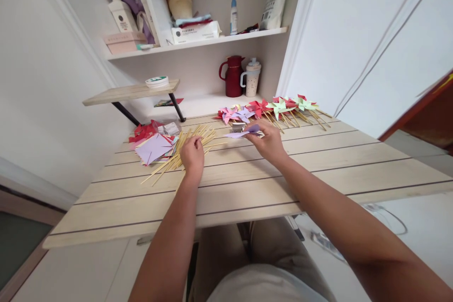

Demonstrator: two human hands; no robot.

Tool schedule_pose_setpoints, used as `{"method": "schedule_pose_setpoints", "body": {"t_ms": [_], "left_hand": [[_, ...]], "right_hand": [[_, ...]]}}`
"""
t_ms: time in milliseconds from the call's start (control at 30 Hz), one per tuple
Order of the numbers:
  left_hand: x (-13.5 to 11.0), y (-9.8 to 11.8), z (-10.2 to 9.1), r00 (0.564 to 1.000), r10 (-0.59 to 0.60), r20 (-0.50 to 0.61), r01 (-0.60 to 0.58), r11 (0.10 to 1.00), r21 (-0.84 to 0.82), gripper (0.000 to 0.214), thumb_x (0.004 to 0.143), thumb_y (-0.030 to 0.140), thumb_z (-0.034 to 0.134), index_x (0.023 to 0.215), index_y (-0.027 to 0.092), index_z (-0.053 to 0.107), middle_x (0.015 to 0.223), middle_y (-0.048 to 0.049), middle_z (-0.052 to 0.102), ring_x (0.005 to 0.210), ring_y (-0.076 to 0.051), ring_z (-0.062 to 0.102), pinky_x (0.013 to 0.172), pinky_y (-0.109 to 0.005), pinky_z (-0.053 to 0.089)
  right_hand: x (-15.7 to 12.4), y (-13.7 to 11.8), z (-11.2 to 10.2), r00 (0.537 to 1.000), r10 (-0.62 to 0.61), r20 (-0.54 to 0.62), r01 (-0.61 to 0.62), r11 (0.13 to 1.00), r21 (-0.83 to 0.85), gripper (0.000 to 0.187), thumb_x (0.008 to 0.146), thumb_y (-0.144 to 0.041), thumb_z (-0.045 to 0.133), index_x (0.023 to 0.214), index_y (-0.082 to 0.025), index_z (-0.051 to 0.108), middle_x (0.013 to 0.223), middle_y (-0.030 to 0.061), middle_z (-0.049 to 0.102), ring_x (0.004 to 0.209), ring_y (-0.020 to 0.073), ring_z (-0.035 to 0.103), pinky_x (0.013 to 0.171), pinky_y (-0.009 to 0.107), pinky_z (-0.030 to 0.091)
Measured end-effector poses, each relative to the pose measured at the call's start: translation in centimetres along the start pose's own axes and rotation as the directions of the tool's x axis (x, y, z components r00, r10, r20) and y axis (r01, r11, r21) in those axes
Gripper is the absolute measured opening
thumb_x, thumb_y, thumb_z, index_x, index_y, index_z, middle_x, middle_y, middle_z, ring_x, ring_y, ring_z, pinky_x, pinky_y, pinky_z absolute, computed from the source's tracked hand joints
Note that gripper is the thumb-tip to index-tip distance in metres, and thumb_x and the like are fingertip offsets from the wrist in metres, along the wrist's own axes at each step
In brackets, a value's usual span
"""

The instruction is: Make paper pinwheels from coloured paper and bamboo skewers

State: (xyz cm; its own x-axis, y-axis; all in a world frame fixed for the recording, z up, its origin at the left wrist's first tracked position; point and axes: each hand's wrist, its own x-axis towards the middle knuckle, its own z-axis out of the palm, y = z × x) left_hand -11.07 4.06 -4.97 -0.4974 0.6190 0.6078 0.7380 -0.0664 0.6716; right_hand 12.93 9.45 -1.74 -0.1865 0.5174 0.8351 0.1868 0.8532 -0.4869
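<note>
My left hand (pixel 193 153) rests over a loose pile of thin wooden sticks (pixel 172 155), its fingers curled closed; what lies between the fingertips is hidden. Between the fingers of my right hand (pixel 267 139) is a piece of purple paper (pixel 235 135), with one part bent up. Just behind that paper sits a small shiny container (pixel 238 127), partly covered. Left of the sticks lies a stack of coloured paper squares (pixel 155 148), a purple one with slits on top. Several paper pinwheels (pixel 279 107) on sticks lie in a row at the back right.
A small raised wooden shelf (pixel 130 92) on black legs stands at the back left, bearing a round white tape roll (pixel 157 81). Behind the table are a dark red jug (pixel 234 78) and a speckled cup (pixel 252 78). Red paper and a clear bag (pixel 168 128) lie beneath the shelf.
</note>
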Motion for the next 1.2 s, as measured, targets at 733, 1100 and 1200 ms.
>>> {"method": "schedule_pose_setpoints", "body": {"t_ms": [733,1100,1200], "left_hand": [[3.8,-0.2,-7.3,0.943,-0.325,-0.075,0.267,0.869,-0.416,0.017,0.077,0.024,0.063,0.086,0.015,0.074,0.071,-0.0008,0.067,0.063,-0.013,0.057,0.065,-0.026,0.046],[-2.9,-0.2,-11.7,0.858,-0.279,0.431,-0.042,0.798,0.601,0.021,0.089,0.041,0.059,0.086,0.024,0.070,0.098,-0.0046,0.073,0.084,-0.023,0.064,0.063,-0.031,0.036],[-4.6,0.6,-12.3,0.877,-0.285,0.387,-0.025,0.776,0.630,0.025,0.093,0.045,0.056,0.084,0.023,0.066,0.097,-0.0047,0.072,0.087,-0.024,0.064,0.066,-0.032,0.037]], "right_hand": [[0.0,0.1,0.0,0.999,-0.003,0.032,0.002,1.000,0.018,0.009,0.086,-0.028,0.076,0.079,-0.025,0.072,0.079,0.0033,0.072,0.080,0.0238,0.064,0.077,0.039,0.048],[0.1,-0.1,-0.3,1.000,0.022,0.014,-0.023,0.999,0.044,0.007,0.084,-0.026,0.077,0.079,-0.025,0.072,0.081,0.0024,0.072,0.082,0.0236,0.065,0.078,0.039,0.048],[0.1,-0.3,-0.3,0.999,0.023,0.027,-0.024,0.999,0.038,0.008,0.084,-0.026,0.077,0.079,-0.025,0.072,0.080,0.0023,0.072,0.082,0.0236,0.065,0.079,0.039,0.048]]}}
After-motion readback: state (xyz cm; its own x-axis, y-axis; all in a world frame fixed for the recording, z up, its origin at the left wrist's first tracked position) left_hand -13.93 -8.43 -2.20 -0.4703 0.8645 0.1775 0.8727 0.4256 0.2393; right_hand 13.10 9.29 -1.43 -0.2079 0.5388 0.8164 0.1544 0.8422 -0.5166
